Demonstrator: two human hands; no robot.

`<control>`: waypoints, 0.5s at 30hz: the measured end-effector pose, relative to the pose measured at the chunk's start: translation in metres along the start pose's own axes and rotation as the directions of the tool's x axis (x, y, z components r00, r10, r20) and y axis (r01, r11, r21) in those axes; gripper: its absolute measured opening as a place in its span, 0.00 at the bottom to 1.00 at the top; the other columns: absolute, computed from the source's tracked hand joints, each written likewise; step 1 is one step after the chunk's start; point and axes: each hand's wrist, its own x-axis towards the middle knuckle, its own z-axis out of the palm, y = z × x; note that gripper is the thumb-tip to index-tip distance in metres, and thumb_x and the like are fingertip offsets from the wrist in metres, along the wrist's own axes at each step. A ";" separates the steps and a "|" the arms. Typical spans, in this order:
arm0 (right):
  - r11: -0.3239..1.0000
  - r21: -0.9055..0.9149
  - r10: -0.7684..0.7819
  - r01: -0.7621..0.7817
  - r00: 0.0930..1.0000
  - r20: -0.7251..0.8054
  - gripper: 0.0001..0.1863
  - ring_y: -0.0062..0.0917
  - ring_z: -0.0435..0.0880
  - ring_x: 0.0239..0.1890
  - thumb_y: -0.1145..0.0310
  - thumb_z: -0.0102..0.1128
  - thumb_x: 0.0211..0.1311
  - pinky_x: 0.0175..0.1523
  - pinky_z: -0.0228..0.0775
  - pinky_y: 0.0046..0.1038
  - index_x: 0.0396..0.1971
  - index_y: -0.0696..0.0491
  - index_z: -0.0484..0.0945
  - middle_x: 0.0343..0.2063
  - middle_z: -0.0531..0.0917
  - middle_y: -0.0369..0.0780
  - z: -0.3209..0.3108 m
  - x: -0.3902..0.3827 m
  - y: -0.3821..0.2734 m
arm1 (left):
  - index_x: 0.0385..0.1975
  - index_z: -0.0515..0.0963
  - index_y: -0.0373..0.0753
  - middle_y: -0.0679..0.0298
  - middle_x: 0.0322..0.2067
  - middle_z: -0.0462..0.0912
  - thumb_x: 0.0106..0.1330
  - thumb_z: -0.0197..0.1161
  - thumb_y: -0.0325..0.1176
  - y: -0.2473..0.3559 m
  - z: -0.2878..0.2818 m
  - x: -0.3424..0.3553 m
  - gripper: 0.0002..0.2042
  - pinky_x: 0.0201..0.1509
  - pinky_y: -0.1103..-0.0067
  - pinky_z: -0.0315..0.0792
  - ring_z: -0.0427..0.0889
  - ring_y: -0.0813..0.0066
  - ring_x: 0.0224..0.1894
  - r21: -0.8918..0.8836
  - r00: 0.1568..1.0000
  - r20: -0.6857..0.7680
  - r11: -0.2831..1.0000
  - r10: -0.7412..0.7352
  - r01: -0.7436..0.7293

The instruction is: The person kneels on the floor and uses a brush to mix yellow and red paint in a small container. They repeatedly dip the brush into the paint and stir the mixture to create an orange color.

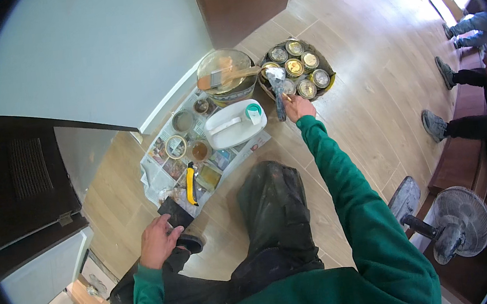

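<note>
The sheet (177,211) is black, the cutter (191,184) yellow and black, the jug (234,132) white with 1 green cap (252,107).

The plank floor (359,62) carries newspaper (224,157) and 1 box (327,87).

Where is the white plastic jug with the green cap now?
In the head view, the white plastic jug with the green cap sits just above centre on the printed newspaper, just below the round open bucket and left of the right hand.

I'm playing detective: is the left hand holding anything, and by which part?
The left hand holds a dark, flat, four-sided sheet by its lower-left edge.
</note>
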 end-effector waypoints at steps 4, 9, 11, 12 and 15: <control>0.999 -0.044 0.024 -0.032 0.983 -0.183 0.20 0.46 0.87 0.48 0.49 0.58 0.63 0.53 0.79 0.47 0.45 0.47 0.86 0.44 0.88 0.50 -0.008 0.017 0.022 | 0.51 0.80 0.31 0.53 0.35 0.85 0.59 0.75 0.40 0.003 0.000 0.006 0.25 0.43 0.67 0.80 0.86 0.58 0.36 0.002 1.000 0.006 1.000 -0.002 0.002; 0.963 -0.265 -0.012 -0.053 0.971 -0.239 0.20 0.44 0.87 0.48 0.54 0.65 0.56 0.53 0.80 0.45 0.45 0.49 0.85 0.45 0.88 0.46 -0.025 0.072 0.045 | 0.52 0.80 0.33 0.52 0.37 0.84 0.61 0.73 0.45 -0.003 0.009 0.008 0.25 0.46 0.65 0.79 0.85 0.55 0.39 0.035 0.999 0.011 0.998 0.053 -0.054; 0.928 -0.368 -0.120 0.057 0.981 -0.151 0.28 0.43 0.85 0.53 0.54 0.65 0.56 0.57 0.78 0.45 0.59 0.45 0.79 0.52 0.84 0.48 -0.026 0.086 0.045 | 0.53 0.78 0.33 0.51 0.37 0.84 0.63 0.70 0.47 -0.008 0.011 0.006 0.26 0.47 0.63 0.78 0.85 0.54 0.40 0.064 0.999 0.023 0.997 0.040 -0.041; 0.928 -0.360 -0.160 0.098 0.976 -0.148 0.30 0.44 0.84 0.55 0.53 0.66 0.56 0.59 0.77 0.45 0.60 0.43 0.78 0.53 0.84 0.48 -0.025 0.088 0.046 | 0.54 0.78 0.33 0.51 0.38 0.84 0.64 0.69 0.47 -0.010 0.011 0.006 0.26 0.48 0.63 0.78 0.85 0.54 0.41 0.078 0.999 0.016 0.996 0.043 -0.044; 0.924 -0.382 -0.090 0.029 0.986 -0.143 0.30 0.45 0.82 0.57 0.51 0.69 0.56 0.60 0.76 0.44 0.60 0.41 0.79 0.53 0.83 0.52 -0.027 0.095 0.045 | 0.55 0.76 0.32 0.50 0.40 0.83 0.66 0.68 0.48 -0.011 0.009 0.005 0.26 0.49 0.62 0.77 0.84 0.51 0.43 0.068 0.999 0.041 0.998 0.016 -0.018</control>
